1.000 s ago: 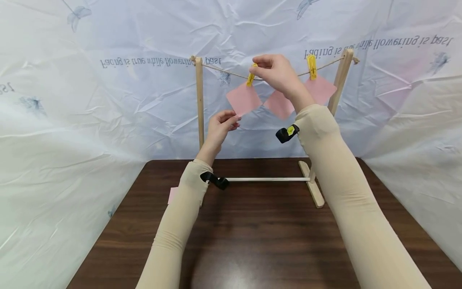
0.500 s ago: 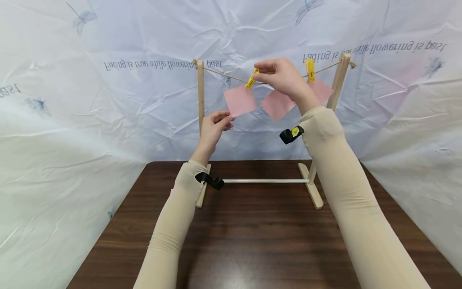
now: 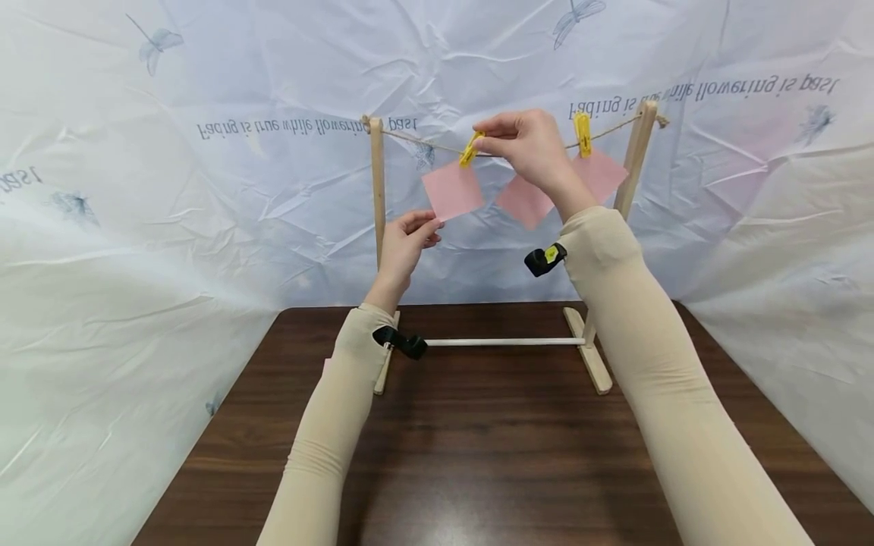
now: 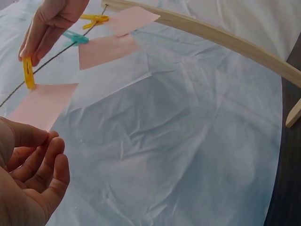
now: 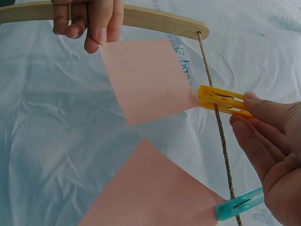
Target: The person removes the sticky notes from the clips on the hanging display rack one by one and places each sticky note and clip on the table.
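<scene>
A square pink paper [image 3: 452, 191] hangs at the rope [image 5: 224, 146], its upper corner at the tip of a yellow clothespin [image 5: 221, 100]. My right hand [image 3: 536, 152] pinches the clothespin's outer end between thumb and fingers. Below and to the left, my left hand [image 3: 404, 246] pinches the paper's lower corner with thumb and fingertips. Beside it, a second pink paper [image 5: 155, 188] hangs from a teal clothespin [image 5: 240, 204], which my right hand hides in the head view. Farther right, a third pink paper [image 3: 604, 176] hangs from another yellow clothespin [image 3: 583, 135].
Two wooden posts, left [image 3: 378, 189] and right [image 3: 635, 159], carry the rope. A white rod [image 3: 505, 342] joins their feet on the dark wooden table [image 3: 478, 440]. A pink sliver [image 3: 326, 366] shows beside my left sleeve. Printed white sheeting [image 3: 273, 197] surrounds the table.
The left hand and the held paper have moved slightly left, and the paper has turned a little. The yellow clothespin in my right hand has tilted more. Both pinches are kept.
</scene>
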Motion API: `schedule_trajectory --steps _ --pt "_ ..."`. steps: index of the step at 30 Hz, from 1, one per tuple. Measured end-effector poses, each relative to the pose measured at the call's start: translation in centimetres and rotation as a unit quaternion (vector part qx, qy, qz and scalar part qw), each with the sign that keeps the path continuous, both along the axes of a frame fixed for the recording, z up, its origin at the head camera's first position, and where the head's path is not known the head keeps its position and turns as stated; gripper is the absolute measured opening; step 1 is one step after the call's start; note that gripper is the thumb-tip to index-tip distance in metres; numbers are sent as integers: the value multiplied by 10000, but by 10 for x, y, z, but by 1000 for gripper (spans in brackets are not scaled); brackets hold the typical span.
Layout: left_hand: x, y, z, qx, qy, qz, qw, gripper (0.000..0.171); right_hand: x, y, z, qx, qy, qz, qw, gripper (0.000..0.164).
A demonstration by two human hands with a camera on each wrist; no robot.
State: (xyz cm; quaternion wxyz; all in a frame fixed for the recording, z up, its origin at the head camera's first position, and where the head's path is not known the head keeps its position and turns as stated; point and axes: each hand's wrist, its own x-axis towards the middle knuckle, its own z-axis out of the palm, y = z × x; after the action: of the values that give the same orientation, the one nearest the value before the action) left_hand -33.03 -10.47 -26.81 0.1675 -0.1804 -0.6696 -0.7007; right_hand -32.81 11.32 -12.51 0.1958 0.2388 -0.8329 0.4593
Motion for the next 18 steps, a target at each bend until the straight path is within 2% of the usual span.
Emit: schedule_trajectory --steps 3,8,18 --pt "-1 0 -2 51 9 47 10000 21 1 0 -1 -422 250 86 9988 32" --pt "-1 -2 -1 11 50 109 9999 21 5 -1 1 -532 684 -41 9962 29" --pt "3 -6 0 21 -1 43 10000 22 11 2 0 -505 728 -102 9960 33"
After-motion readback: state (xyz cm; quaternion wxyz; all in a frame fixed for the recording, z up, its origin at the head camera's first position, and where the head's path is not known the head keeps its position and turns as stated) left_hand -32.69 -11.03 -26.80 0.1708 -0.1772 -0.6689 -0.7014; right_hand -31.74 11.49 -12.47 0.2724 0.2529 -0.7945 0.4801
